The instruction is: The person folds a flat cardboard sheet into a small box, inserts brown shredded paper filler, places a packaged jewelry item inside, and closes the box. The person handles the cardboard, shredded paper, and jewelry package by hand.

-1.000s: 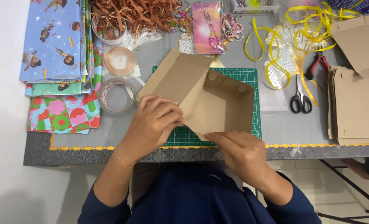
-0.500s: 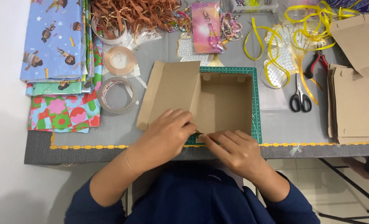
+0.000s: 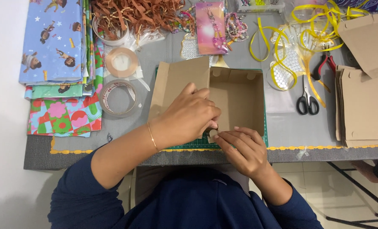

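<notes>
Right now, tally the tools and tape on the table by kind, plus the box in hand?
Tape rolls: 2, one tan, one clear
Scissors: 1, black handles
Pliers: 1, red handles
Open cardboard box: 1, held at its near edge by the left hand and right hand
Total: 5

Brown cardboard box [image 3: 235,99] sat open at the desk's near edge, middle. Flat brown box blanks [image 3: 365,108] lay stacked by the right edge. Pink rectangular packet [image 3: 212,27] – far edge, middle.
</notes>
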